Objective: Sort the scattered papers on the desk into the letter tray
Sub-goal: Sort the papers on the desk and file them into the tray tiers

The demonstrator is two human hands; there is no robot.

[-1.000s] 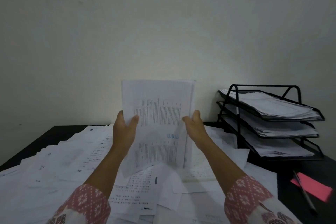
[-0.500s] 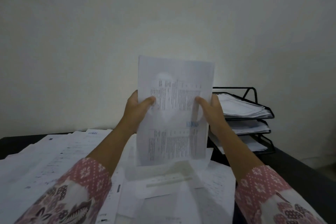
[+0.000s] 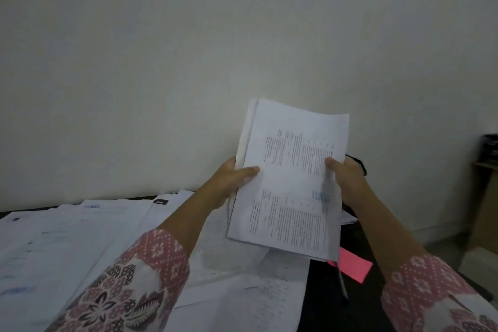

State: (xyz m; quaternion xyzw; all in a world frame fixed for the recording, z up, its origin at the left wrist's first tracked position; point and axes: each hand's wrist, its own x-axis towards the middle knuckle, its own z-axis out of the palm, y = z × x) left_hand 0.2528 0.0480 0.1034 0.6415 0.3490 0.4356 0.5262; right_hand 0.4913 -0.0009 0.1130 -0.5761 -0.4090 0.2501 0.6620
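I see a stack of papers (image 3: 291, 183) held up off the desk, right of the frame's centre, tilted so its top leans to the right. My left hand (image 3: 231, 183) grips the stack's left edge, thumb laid across the printed front and fingers curled behind. My right hand (image 3: 347, 180) grips the right edge the same way, thumb on the front. The top sheet carries dense blocks of small print and a blue mark near the right thumb; the print is too blurred to read.

Of the letter tray (image 3: 359, 166) I see only a bit of black wire frame poking out behind the right hand. The stack and the hand hide the rest, so I cannot tell what lies in it.

Loose papers (image 3: 80, 237) cover the left and lower middle of the frame, overlapping one another on the dark desk (image 3: 323, 310). In the lower right a pink note (image 3: 354, 265) lies on the desk, partly under the stack's lower corner, and a pen (image 3: 342, 283) lies across its near edge. Both forearms wear patterned pink sleeves (image 3: 151, 277). A pale wall (image 3: 188, 48) fills the upper frame.
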